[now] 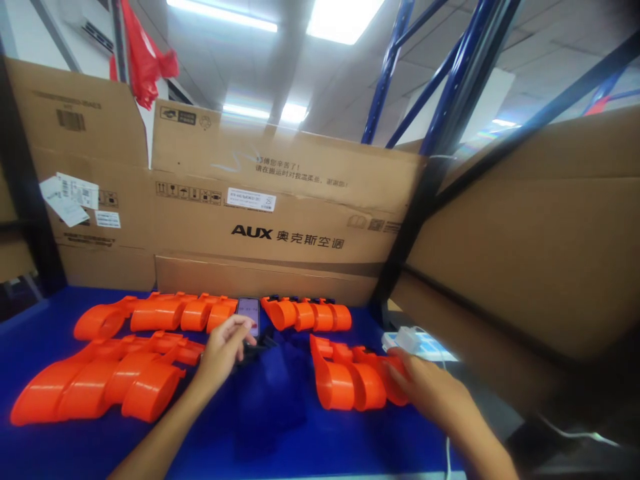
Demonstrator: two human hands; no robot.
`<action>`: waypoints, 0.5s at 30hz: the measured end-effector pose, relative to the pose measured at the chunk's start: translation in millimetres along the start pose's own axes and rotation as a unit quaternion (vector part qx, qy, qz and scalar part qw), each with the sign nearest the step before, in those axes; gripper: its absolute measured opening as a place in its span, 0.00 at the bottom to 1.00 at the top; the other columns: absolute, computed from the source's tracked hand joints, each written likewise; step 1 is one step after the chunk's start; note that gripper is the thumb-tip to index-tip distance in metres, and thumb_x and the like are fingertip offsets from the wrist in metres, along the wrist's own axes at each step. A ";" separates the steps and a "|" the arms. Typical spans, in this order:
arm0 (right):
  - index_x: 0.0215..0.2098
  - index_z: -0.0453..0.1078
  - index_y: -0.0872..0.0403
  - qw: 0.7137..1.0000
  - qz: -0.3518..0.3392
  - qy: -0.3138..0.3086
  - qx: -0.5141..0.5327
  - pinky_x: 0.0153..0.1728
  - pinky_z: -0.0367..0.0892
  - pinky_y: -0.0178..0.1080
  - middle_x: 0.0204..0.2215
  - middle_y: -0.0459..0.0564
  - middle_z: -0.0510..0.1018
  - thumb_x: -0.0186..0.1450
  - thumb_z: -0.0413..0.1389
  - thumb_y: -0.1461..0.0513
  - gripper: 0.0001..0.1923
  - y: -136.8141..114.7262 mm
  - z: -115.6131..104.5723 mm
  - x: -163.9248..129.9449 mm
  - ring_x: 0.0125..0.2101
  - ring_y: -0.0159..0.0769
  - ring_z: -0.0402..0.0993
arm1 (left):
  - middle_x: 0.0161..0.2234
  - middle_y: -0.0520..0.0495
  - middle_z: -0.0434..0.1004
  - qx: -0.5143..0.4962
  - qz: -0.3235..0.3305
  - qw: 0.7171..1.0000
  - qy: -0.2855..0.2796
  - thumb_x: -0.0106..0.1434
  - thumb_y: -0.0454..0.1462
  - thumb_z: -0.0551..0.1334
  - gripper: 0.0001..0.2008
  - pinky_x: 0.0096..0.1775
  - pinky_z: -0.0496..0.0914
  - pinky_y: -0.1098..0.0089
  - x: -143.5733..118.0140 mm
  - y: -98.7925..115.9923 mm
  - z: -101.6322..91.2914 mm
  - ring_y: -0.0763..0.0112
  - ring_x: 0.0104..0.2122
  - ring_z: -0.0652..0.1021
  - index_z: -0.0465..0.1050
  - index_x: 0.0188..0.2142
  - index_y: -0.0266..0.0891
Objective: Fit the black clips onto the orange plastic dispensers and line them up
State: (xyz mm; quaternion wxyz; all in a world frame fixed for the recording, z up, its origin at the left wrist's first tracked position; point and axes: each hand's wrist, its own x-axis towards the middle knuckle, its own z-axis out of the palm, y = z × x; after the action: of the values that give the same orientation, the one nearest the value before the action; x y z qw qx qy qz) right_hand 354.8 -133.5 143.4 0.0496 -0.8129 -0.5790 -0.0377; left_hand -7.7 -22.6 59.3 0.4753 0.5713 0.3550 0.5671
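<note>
My left hand (225, 347) hovers at the middle of the blue surface with thumb and fingers curled together. Whatever may be in its fingertips is too small to make out. Just behind it lies a phone (249, 308) with its screen lit, and small black pieces (257, 348) lie beside its fingers. On the right, my right hand (430, 383) has its fingers closed over the end orange plastic piece (397, 390) of a short row. Its neighbours, orange looped pieces (336, 387), stand side by side, touching or nearly so.
More orange looped pieces (63, 393) stand in rows on the left, and another row (320, 317) is at the back, with black parts on top. A power strip (425, 347) with a white plug and cable lies right. Cardboard (280, 200) walls and dark posts (407, 233) enclose the blue table (340, 443).
</note>
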 end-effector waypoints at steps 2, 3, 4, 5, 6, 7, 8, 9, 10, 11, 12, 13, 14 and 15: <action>0.51 0.73 0.49 1.000 0.004 0.013 -0.015 0.35 0.70 0.44 0.39 0.57 0.82 0.67 0.48 0.44 0.25 -8.4 -9.9 -4.5 0.39 0.52 0.80 | 0.27 0.47 0.80 -0.003 -0.013 1.000 0.000 0.61 0.52 0.62 0.20 0.18 0.58 0.75 0.4 0.5 0.1 0.77 0.15 0.67 0.75 0.41 0.38; 0.52 0.73 0.48 0.999 0.010 0.031 -0.022 0.35 0.70 0.45 0.40 0.57 0.82 0.67 0.48 0.43 0.26 -13.4 -14.8 -7.7 0.40 0.54 0.80 | 0.27 0.47 0.80 -0.005 -0.017 1.000 0.000 0.61 0.52 0.62 0.20 0.18 0.58 0.75 0.3 1.0 0.4 0.77 0.15 0.67 0.75 0.41 0.37; 0.53 0.72 0.48 0.998 0.016 0.056 -0.026 0.34 0.70 0.46 0.42 0.58 0.81 0.67 0.47 0.43 0.26 -18.9 -19.7 -11.5 0.40 0.54 0.80 | 0.27 0.47 0.80 -0.008 -0.020 1.000 -0.001 0.61 0.51 0.62 0.20 0.18 0.58 0.75 0.1 1.4 0.9 0.77 0.15 0.67 0.75 0.41 0.37; 0.53 0.72 0.48 0.996 0.020 0.082 -0.026 0.34 0.70 0.46 0.44 0.58 0.81 0.68 0.47 0.43 0.26 -24.9 -24.4 -15.8 0.40 0.55 0.80 | 0.27 0.47 0.80 -0.010 -0.022 1.000 -0.003 0.60 0.51 0.63 0.20 0.18 0.57 0.75 -0.3 1.8 1.6 0.76 0.15 0.67 0.75 0.41 0.37; 0.54 0.71 0.47 0.994 0.024 0.106 -0.022 0.33 0.70 0.47 0.46 0.57 0.80 0.68 0.46 0.44 0.26 -31.4 -28.8 -20.6 0.40 0.55 0.80 | 0.27 0.47 0.80 -0.013 -0.023 1.000 -0.005 0.60 0.51 0.63 0.20 0.18 0.57 0.75 -0.8 2.1 2.4 0.76 0.15 0.67 0.76 0.41 0.37; 0.55 0.70 0.46 0.990 0.029 0.136 -0.014 0.32 0.71 0.47 0.47 0.57 0.80 0.68 0.45 0.44 0.26 -38.4 -32.7 -25.6 0.40 0.54 0.79 | 0.27 0.46 0.80 -0.015 -0.023 1.000 -0.006 0.60 0.51 0.64 0.20 0.18 0.57 0.75 -1.5 2.4 3.2 0.76 0.15 0.67 0.76 0.41 0.37; 0.57 0.69 0.46 0.986 0.029 0.166 -0.004 0.30 0.70 0.47 0.48 0.56 0.79 0.69 0.44 0.44 0.26 -45.9 -36.0 -30.7 0.40 0.54 0.79 | 0.27 0.46 0.80 -0.017 -0.023 1.000 -0.008 0.59 0.50 0.64 0.19 0.18 0.58 0.75 -2.1 2.5 4.0 0.76 0.15 0.67 0.76 0.41 0.37; 0.58 0.69 0.46 0.980 0.031 0.199 0.007 0.30 0.71 0.47 0.49 0.57 0.79 0.69 0.45 0.45 0.26 -54.1 -38.4 -35.6 0.40 0.55 0.79 | 0.27 0.46 0.80 -0.018 -0.023 0.999 -0.011 0.59 0.50 0.64 0.19 0.18 0.58 0.75 -2.8 2.7 4.7 0.76 0.15 0.68 0.77 0.41 0.37; 0.58 0.69 0.46 0.972 0.026 0.234 0.022 0.31 0.71 0.47 0.49 0.57 0.79 0.69 0.45 0.45 0.26 -63.0 -39.7 -40.1 0.42 0.55 0.78 | 0.27 0.46 0.80 -0.020 -0.024 0.999 -0.015 0.59 0.50 0.65 0.19 0.19 0.58 0.74 -3.5 3.0 5.3 0.75 0.16 0.68 0.77 0.41 0.37; 0.59 0.68 0.48 0.964 0.000 0.263 0.044 0.33 0.71 0.46 0.50 0.57 0.78 0.69 0.46 0.46 0.26 -72.8 -39.8 -44.2 0.44 0.55 0.78 | 0.28 0.45 0.81 -0.022 -0.025 0.999 -0.020 0.58 0.49 0.65 0.20 0.19 0.59 0.74 -4.2 3.5 5.8 0.75 0.16 0.69 0.78 0.42 0.37; 0.59 0.68 0.49 0.954 -0.041 0.288 0.072 0.36 0.72 0.45 0.50 0.58 0.78 0.69 0.46 0.47 0.26 -83.4 -38.4 -47.6 0.46 0.54 0.77 | 0.29 0.44 0.82 -0.027 -0.025 0.999 -0.026 0.58 0.49 0.66 0.20 0.19 0.59 0.74 -5.0 4.2 6.3 0.74 0.17 0.70 0.78 0.44 0.37; 0.59 0.68 0.49 0.942 -0.088 0.305 0.106 0.39 0.72 0.44 0.50 0.57 0.78 0.69 0.47 0.48 0.25 -94.9 -35.7 -50.5 0.46 0.52 0.77 | 0.31 0.43 0.82 -0.035 -0.026 0.998 -0.033 0.58 0.48 0.67 0.21 0.20 0.61 0.74 -5.9 5.1 6.8 0.72 0.20 0.72 0.78 0.46 0.38; 0.57 0.69 0.49 0.929 -0.140 0.312 0.142 0.41 0.72 0.44 0.49 0.56 0.78 0.69 0.48 0.48 0.24 -107.3 -31.7 -52.8 0.46 0.50 0.77 | 0.35 0.41 0.83 -0.048 -0.027 0.998 -0.040 0.57 0.48 0.67 0.23 0.22 0.63 0.73 -6.9 6.2 7.5 0.69 0.23 0.74 0.77 0.48 0.38; 0.58 0.69 0.49 0.918 -0.201 0.296 0.173 0.44 0.72 0.43 0.50 0.55 0.78 0.69 0.49 0.49 0.23 -120.4 -26.5 -54.9 0.47 0.49 0.77 | 0.37 0.40 0.83 -0.066 -0.028 0.996 -0.046 0.57 0.48 0.68 0.24 0.24 0.65 0.72 -8.1 7.5 8.3 0.66 0.27 0.77 0.77 0.50 0.38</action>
State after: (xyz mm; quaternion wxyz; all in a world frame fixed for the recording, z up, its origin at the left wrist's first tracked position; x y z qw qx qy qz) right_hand 222.9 -149.2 167.7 0.3498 -0.6100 -0.6863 -0.1857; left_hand -1.4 -33.6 64.6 0.5435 0.5539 0.3108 0.5488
